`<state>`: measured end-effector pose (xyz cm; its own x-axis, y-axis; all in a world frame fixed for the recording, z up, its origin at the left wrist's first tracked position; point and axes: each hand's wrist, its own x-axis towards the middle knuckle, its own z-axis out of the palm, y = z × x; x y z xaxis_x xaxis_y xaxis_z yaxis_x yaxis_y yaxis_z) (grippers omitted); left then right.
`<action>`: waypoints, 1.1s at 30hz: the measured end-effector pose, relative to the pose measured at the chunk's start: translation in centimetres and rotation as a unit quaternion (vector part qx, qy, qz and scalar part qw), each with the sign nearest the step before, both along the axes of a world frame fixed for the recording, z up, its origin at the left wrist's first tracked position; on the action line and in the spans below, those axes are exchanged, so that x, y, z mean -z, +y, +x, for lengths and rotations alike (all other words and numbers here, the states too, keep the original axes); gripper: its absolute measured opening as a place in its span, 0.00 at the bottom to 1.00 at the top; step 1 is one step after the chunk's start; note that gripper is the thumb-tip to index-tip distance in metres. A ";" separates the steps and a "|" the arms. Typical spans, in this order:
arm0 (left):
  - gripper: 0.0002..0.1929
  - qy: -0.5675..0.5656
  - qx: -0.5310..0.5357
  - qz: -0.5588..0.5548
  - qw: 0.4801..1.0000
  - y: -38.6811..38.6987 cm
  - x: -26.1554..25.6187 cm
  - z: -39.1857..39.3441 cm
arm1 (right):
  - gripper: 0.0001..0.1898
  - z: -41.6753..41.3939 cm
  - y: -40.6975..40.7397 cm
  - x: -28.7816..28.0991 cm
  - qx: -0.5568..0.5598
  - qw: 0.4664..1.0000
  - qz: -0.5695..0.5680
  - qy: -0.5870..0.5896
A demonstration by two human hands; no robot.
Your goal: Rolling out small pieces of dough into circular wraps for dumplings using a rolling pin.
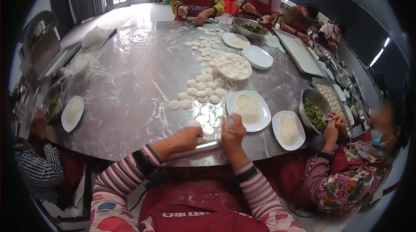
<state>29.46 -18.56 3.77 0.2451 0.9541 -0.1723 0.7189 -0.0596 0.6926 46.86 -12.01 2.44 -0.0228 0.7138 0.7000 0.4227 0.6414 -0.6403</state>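
My left hand is low over the near edge of the steel table, its fingers curled at a pale piece of dough. Another dough round shows just beyond its knuckles. My right hand is closed around a shiny tool, blurred and mostly hidden, whose kind I cannot tell. Beside that hand, a white plate holds flat dough wrappers. Flattened dough rounds lie in a group farther up the table. A bowl heaped with flour stands behind them.
A second plate of wrappers and a steel bowl of chopped green filling stand at right, by a co-worker's hands. Stacked plates and a long tray are farther back. Another plate is at left, near another person's hands.
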 end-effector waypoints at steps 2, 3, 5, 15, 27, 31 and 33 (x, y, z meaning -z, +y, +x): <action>0.11 -0.009 -0.055 -0.001 0.998 0.9 -0.5 -0.2 | 0.11 -1.7 2.1 -0.6 -0.027 0.999 0.017 0.014; 0.11 -0.013 -0.045 -0.009 0.999 1.1 -0.3 0.1 | 0.11 -1.0 2.0 -0.4 -0.022 0.999 0.021 0.016; 0.10 0.018 -0.035 -0.008 0.999 0.2 -0.6 0.1 | 0.12 0.2 0.4 0.1 -0.021 0.999 0.046 0.010; 0.10 -0.233 -0.015 -0.024 0.972 8.0 -3.1 5.5 | 0.15 5.1 -5.9 -0.1 -0.110 0.991 0.010 0.074; 0.13 0.123 -0.076 0.089 0.985 2.9 -0.6 -1.1 | 0.12 4.5 -5.9 -0.6 -0.069 0.996 0.010 0.063; 0.12 -0.048 -0.065 -0.009 0.997 1.9 1.0 -0.7 | 0.11 4.3 -6.3 -1.2 -0.045 0.999 0.003 0.017; 0.11 -0.070 -0.067 -0.025 0.995 1.6 0.8 -0.6 | 0.11 4.2 -5.6 -1.8 -0.053 0.998 0.013 0.005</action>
